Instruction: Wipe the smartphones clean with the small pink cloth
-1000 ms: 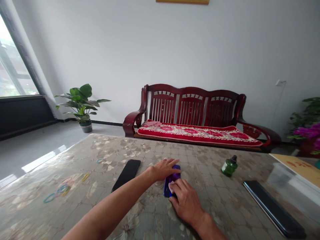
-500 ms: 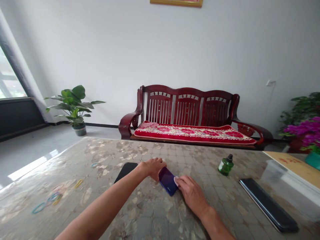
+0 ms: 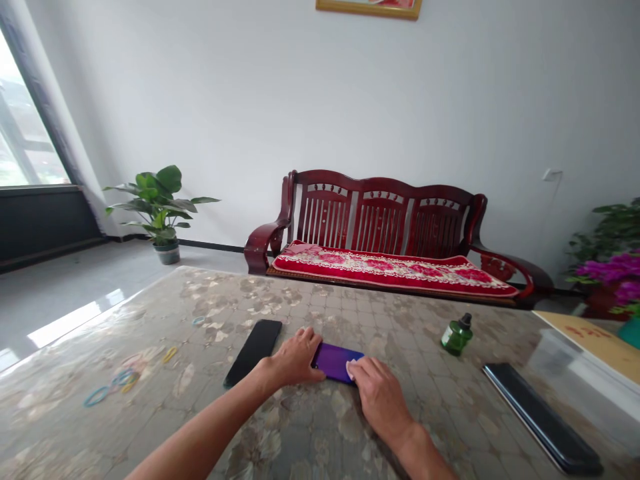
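A shiny purple-blue smartphone [image 3: 334, 361] lies crosswise on the patterned tablecloth [image 3: 300, 440]. My left hand [image 3: 299, 358] grips its left end between thumb and fingers. Pinched under the fingertips of my right hand [image 3: 381, 395] is a small white wipe [image 3: 352, 371], pressed against the phone's right part. Much of the wipe is hidden by the fingers. Just left of my left hand, a black smartphone [image 3: 254, 352] lies flat, its lower edge close to my forearm.
Right of my hands stand a green bottle with a black cap [image 3: 457, 335] and a long black case [image 3: 541, 417]. A clear plastic box [image 3: 575, 360] sits by a tan board [image 3: 595, 337]. Coloured rubber bands [image 3: 117, 383] lie left. Beyond the table is a wooden bench [image 3: 380, 220].
The purple-blue phone has turned from a slant to lying crosswise, my left hand moving down along with it. More of the black phone shows. The whole view has shifted slightly.
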A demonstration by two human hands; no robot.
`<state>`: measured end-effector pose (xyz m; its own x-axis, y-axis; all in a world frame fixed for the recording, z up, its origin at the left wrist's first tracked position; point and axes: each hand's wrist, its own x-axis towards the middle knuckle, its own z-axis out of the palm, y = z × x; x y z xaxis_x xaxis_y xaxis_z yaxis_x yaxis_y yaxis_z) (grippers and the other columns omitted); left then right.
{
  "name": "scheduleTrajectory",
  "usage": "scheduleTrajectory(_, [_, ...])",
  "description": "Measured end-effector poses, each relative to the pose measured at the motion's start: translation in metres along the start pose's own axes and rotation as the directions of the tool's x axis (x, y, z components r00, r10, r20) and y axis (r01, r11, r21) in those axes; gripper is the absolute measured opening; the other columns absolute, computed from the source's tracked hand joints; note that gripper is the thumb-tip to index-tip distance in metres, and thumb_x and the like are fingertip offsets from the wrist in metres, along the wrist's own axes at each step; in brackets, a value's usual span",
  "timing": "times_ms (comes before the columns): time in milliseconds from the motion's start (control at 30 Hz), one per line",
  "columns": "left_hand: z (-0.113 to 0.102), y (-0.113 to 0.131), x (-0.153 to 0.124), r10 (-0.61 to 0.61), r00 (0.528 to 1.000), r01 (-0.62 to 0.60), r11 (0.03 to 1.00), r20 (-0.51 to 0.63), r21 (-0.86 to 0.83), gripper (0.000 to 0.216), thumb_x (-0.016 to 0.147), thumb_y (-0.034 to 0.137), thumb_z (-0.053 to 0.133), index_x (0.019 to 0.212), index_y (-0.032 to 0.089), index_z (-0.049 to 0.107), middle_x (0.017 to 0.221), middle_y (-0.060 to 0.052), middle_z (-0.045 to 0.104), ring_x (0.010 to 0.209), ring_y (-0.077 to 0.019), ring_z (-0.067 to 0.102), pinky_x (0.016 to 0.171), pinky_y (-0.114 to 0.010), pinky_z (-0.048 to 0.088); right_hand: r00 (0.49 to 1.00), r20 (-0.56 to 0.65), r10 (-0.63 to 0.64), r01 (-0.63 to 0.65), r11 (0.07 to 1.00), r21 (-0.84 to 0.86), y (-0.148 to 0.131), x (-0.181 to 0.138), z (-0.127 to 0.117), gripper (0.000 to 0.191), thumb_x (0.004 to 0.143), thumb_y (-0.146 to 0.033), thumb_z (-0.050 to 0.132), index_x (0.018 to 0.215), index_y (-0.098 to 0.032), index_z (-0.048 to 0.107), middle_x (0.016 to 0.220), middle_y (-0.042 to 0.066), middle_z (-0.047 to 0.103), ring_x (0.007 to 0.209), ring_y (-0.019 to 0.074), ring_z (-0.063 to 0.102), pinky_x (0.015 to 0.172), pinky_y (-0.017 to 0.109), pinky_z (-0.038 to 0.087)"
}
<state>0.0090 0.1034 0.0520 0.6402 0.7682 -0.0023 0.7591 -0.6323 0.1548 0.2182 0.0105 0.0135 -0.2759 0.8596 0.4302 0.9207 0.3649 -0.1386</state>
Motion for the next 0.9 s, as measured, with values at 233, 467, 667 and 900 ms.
scheduleTrajectory(233, [0.003,0.009,-0.011,-0.058,0.998,0.058,0.996,-0.001,-0.069,0.048,0.073,0.041,0.073,0.113,0.017,0.059,0.118,-0.013,0.056,0.113,-0.0307,0.051,0.096,-0.040,0.046,0.987,0.062,0.152,-0.146,0.986,-0.082,0.013,0.016,-0.001,0.027,0.096,-0.009,0.046,0.107,-0.022,0.066,0.100,0.005,0.065,0.096,0.0199,0.056,0.086,0.030,0.040])
scheduleTrajectory(467, [0.006,0.006,-0.011,-0.039,0.999,0.038,0.994,-0.004,-0.102,0.047,0.073,0.037,0.074,0.114,0.017,0.062,0.118,-0.012,0.057,0.112,-0.0302,0.052,0.097,-0.039,0.046,0.985,0.143,0.101,-0.089,0.992,-0.091,-0.021,0.040,0.011,0.027,0.096,-0.009,0.045,0.106,-0.022,0.066,0.105,0.005,0.065,0.098,0.0199,0.056,0.087,0.029,0.040])
scheduleTrajectory(667, [0.011,0.003,-0.011,-0.046,0.999,0.045,0.993,-0.013,-0.107,0.051,0.074,0.041,0.075,0.118,0.019,0.062,0.117,-0.011,0.057,0.111,-0.0299,0.052,0.095,-0.039,0.048,0.989,0.131,0.075,-0.067,0.996,-0.065,-0.016,0.041,0.013,0.024,0.097,-0.012,0.046,0.103,-0.023,0.066,0.102,0.002,0.066,0.096,0.0189,0.056,0.086,0.028,0.039])
scheduleTrajectory(900, [0.011,0.008,-0.011,-0.069,0.997,0.067,0.994,-0.018,-0.090,0.049,0.073,0.043,0.075,0.114,0.019,0.064,0.114,-0.011,0.058,0.110,-0.0298,0.052,0.092,-0.038,0.048,0.958,0.146,0.249,-0.218,0.955,-0.202,0.002,0.047,0.010,0.026,0.097,-0.011,0.043,0.100,-0.020,0.068,0.098,0.006,0.066,0.096,0.0211,0.056,0.083,0.029,0.039])
